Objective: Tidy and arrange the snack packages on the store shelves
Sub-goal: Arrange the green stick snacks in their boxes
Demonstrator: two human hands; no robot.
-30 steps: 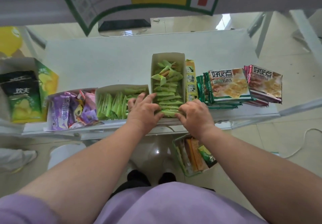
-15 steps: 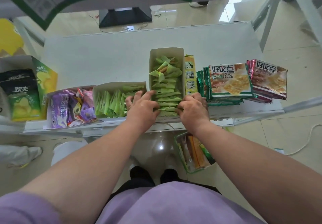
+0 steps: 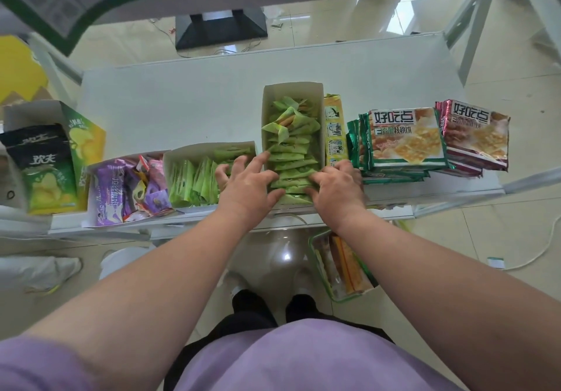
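- Left hand (image 3: 247,185) lies palm-down over the near left wall of a tall white carton (image 3: 293,91), fingers spread and nearly straight; its thumb and forefinger press on the green sachets (image 3: 291,159) stacked inside, while the other fingers reach over the neighbouring box.
- Right hand (image 3: 337,188) sits at the carton's near right corner, fingers curled down onto the nearest green sachets; whether it pinches one or only presses cannot be told.
- Both hands meet the same stack from opposite sides, close to the front edge of the white shelf (image 3: 182,105).
- Just left of the carton, a lower white box (image 3: 209,150) holds more green sachets standing on edge.
- Further left, a tray of purple snack packs (image 3: 121,190) lies at the shelf front, and beyond it a box of green crisp bags (image 3: 45,175).
- Touching the carton's right wall stands a narrow yellow package (image 3: 334,129).
- Beside that, a stack of green biscuit packs (image 3: 403,138), then a stack of red biscuit packs (image 3: 479,138) partly overlapped by the green one.
- Below the shelf, on the tiled floor, a basket (image 3: 318,257) holds orange packets beside the person's feet.
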